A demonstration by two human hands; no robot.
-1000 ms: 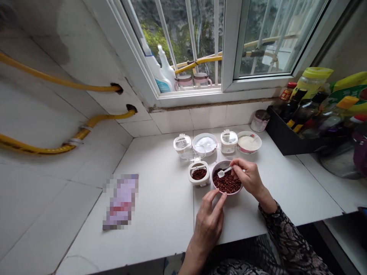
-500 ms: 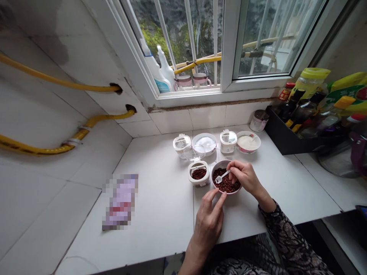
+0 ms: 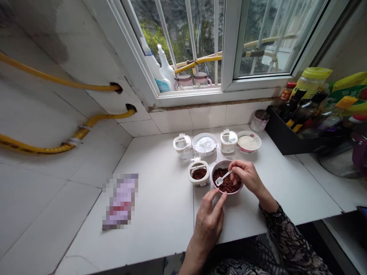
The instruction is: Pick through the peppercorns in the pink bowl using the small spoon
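Observation:
My right hand (image 3: 246, 178) pinches the handle of a small white spoon (image 3: 220, 181) over a bowl (image 3: 228, 193) of dark reddish-brown grains. Whether the spoon carries any grains I cannot tell. Against the bowl's near rim rest the fingertips of my left hand (image 3: 210, 214), thumb and forefinger apart and not wrapped round it. Just left of the bowl stands a white-rimmed seasoning jar (image 3: 198, 181), its clear lid (image 3: 195, 152) raised, with similar dark contents inside.
Behind are two lidded jars, one left (image 3: 182, 145) and one right (image 3: 228, 141), a bowl of white grains (image 3: 204, 143) and a bowl of cream-coloured grains (image 3: 249, 142). A black bottle box (image 3: 282, 137) stands right. A blurred purple item (image 3: 120, 202) lies left.
My right hand has shifted slightly to the right with the spoon, whose head now sits a little nearer the bowl's front. My left hand stays at the rim.

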